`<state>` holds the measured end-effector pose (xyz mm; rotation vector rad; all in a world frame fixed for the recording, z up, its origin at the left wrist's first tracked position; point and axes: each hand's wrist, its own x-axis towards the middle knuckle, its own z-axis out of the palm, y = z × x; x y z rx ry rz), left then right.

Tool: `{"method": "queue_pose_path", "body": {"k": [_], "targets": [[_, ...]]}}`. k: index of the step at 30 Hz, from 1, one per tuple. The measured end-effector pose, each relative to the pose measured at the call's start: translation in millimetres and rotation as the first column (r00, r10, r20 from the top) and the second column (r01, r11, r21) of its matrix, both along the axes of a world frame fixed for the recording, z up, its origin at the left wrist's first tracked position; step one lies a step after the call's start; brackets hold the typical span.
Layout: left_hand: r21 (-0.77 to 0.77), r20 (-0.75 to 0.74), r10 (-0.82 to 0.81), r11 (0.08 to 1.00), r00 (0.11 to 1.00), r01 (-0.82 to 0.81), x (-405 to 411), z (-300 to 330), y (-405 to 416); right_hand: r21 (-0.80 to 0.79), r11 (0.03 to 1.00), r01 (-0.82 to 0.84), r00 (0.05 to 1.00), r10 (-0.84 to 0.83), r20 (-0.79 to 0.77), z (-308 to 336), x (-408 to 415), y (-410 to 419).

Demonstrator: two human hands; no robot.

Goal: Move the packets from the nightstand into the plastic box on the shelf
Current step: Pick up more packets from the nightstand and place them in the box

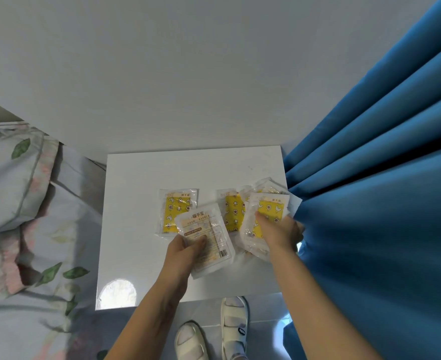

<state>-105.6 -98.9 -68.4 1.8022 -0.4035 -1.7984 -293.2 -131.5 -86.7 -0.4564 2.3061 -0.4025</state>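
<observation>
Left hand (185, 252) grips one packet (209, 237) — right hand (279, 231) grips several packets (262, 216).

Yellow-printed packets (178, 211) — on white nightstand (136, 203)

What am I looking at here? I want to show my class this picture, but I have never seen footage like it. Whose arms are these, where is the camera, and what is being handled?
There is no machine: a person wears a wide-angle camera on the head, looking down at their own arms. The white nightstand stands between a bed with leaf-patterned bedding and a blue curtain. The left hand grips one packet, printed side up. The right hand grips a bunch of packets. Two yellow packets lie flat on the nightstand. The plastic box and shelf are not in view.
</observation>
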Motion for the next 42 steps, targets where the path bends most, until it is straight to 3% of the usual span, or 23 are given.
{"method": "queue_pose_path", "body": {"k": [7, 12, 15, 20, 24, 26, 32, 35, 42], "targets": [[0.005, 0.019, -0.031, 1.0, 0.999, 0.031, -8, 0, 2, 0.025, 0.967, -0.252, 0.924, 0.248, -0.291, 0, 11, 10], [-0.013, 0.029, -0.056, 0.998, 0.998, 0.056, -8, 1, 0, -0.132, 0.918, -0.374, 0.87, 0.298, -0.393, -2, 11, 17], [-0.017, 0.04, -0.068, 0.997, 0.997, 0.069, -7, 1, -1, -0.28, 0.902, -0.329, 0.936, 0.271, -0.227, 1, 10, 16], [-0.011, 0.039, -0.07, 0.997, 0.997, 0.071, -3, 3, 1, -0.331, 0.895, -0.3, 0.952, 0.262, -0.157, 2, 6, 13], [-0.024, 0.038, -0.079, 0.997, 0.996, 0.08, 4, 6, 4, -0.378, 0.92, -0.104, 0.978, 0.163, 0.129, 9, 6, 13], [-0.043, 0.028, -0.078, 0.996, 0.997, 0.079, 10, 9, 4, -0.391, 0.918, -0.071, 0.966, 0.16, 0.201, 12, 6, 15], [-0.14, 0.012, -0.067, 0.988, 0.998, 0.068, 49, 40, 10, -0.404, 0.911, -0.087, 0.863, 0.272, 0.426, 62, 20, 16], [-0.174, -0.005, -0.045, 0.984, 0.999, 0.043, 79, 70, 24, -0.325, 0.945, -0.033, 0.733, 0.244, 0.635, 100, 34, 19], [-0.262, -0.037, 0.119, 0.957, 0.992, -0.124, 163, 193, 90, -0.33, 0.938, -0.109, 0.572, 0.331, 0.751, 219, 112, 54]]}}
